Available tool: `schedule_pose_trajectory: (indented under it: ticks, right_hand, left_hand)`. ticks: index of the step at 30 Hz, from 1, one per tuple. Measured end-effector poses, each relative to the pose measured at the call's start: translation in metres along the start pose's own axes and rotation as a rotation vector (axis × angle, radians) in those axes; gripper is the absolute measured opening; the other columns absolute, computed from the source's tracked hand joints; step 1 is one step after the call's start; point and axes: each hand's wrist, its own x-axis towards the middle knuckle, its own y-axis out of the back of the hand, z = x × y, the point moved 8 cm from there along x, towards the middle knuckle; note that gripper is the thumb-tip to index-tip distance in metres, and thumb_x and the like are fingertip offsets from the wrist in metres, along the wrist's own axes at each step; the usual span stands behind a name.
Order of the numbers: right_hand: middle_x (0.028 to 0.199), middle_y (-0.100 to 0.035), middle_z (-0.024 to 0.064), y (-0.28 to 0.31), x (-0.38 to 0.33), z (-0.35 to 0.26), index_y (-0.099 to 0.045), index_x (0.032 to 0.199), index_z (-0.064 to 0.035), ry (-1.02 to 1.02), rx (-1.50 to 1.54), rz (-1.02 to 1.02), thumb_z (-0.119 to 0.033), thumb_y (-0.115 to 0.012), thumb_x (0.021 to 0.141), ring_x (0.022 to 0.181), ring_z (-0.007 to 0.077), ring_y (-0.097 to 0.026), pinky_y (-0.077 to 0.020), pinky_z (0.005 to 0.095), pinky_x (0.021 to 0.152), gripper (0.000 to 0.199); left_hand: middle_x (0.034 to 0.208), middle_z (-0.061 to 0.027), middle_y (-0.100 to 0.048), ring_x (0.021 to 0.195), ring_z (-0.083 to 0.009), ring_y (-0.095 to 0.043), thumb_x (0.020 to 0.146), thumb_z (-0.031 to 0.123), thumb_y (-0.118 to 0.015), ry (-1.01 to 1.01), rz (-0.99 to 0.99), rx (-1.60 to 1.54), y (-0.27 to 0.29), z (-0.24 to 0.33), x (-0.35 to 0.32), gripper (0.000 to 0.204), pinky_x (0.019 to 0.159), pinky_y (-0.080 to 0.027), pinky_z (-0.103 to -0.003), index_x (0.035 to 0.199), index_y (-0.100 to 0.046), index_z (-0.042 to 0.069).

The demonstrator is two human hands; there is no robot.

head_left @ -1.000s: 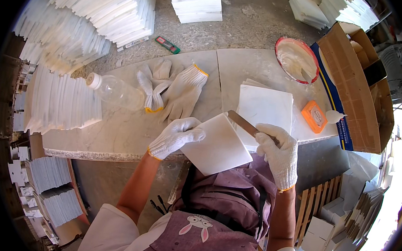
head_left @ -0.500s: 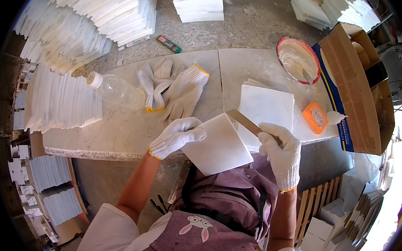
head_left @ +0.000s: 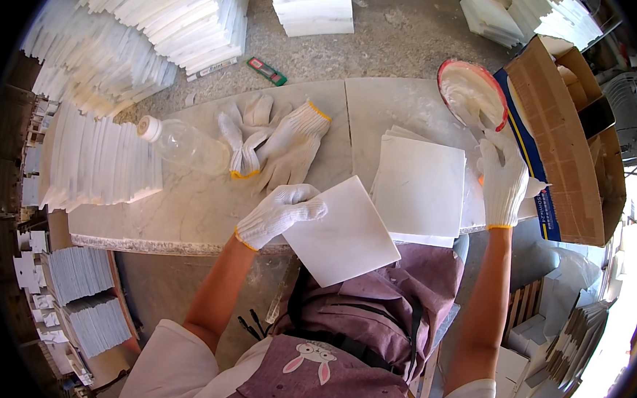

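My gloved left hand (head_left: 282, 213) grips a square white tile (head_left: 344, 231) by its left edge, thumb on top, tilted above my lap at the table's edge. At the right, my gloved right hand (head_left: 504, 177) reaches to the near rim of a red-rimmed round dish (head_left: 472, 95) of whitish paste. Its fingers are closed round the metal scraper, whose blade is mostly hidden at the dish. Between the hands, several white square sheets or tiles (head_left: 418, 187) lie stacked on the table. Under the right hand, an orange box is almost wholly covered.
A marble-like table (head_left: 185, 227) bears spare gloves (head_left: 293, 143), a clear bottle (head_left: 190, 144) and a stack of tiles (head_left: 102, 160). A cardboard box (head_left: 555, 140) stands right of the dish. Taller tile stacks (head_left: 162, 14) and a green-and-red tool (head_left: 266, 71) lie farther back.
My right hand has moved from beside the tile, away and right to the paste dish, taking the scraper off the tile's top corner. The left hand keeps the tile nearly in place.
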Motion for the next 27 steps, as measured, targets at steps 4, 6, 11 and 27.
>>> schedule_pose_trajectory:
  ticks: [4, 6, 11, 27]
  right_hand:
    - [0.099, -0.071, 0.0134, -0.023, 0.033, -0.005, -0.073, 0.100, -0.0092, 0.147, -0.281, -0.002, -0.023, -0.059, 0.088, 0.089, 0.0331, -0.067, -0.0525, 0.0404, 0.080, 0.023]
    - [0.100, -0.070, 0.0127, -0.035, 0.041, -0.012, -0.073, 0.098, -0.0142, 0.159, -0.375, -0.025, -0.025, -0.057, 0.088, 0.089, 0.0346, -0.067, -0.0525, 0.0417, 0.080, 0.022]
    - [0.102, -0.069, 0.0140, -0.035, 0.036, -0.010, -0.073, 0.103, -0.0126, 0.169, -0.375, 0.001, -0.027, -0.062, 0.087, 0.090, 0.0327, -0.066, -0.0529, 0.0397, 0.079, 0.024]
    - [0.127, -0.057, 0.0116, 0.092, -0.087, 0.135, -0.059, 0.132, -0.0099, -0.451, -0.138, 0.469, -0.033, -0.073, 0.082, 0.117, 0.0240, -0.058, -0.0451, 0.0363, 0.100, 0.056]
  left_hand:
    - [0.089, 0.0023, -0.063, 0.084, -0.0058, -0.056, 0.093, 0.027, -0.068, 0.011, -0.010, -0.046, 0.002, -0.006, 0.005, 0.028, 0.078, -0.044, -0.022, 0.101, -0.066, 0.001]
    - [0.089, 0.0023, -0.063, 0.084, -0.0057, -0.056, 0.092, 0.027, -0.068, 0.027, -0.013, -0.062, 0.002, -0.006, 0.006, 0.028, 0.078, -0.044, -0.022, 0.101, -0.066, 0.001]
    - [0.087, 0.0031, -0.062, 0.083, -0.0049, -0.053, 0.093, 0.031, -0.066, 0.027, 0.006, 0.020, 0.003, -0.001, 0.007, 0.031, 0.075, -0.043, -0.022, 0.098, -0.067, 0.000]
    - [0.086, 0.0029, -0.061, 0.081, -0.0054, -0.053, 0.091, 0.029, -0.067, 0.088, 0.047, 0.071, 0.003, 0.006, 0.004, 0.029, 0.074, -0.044, -0.023, 0.096, -0.066, 0.001]
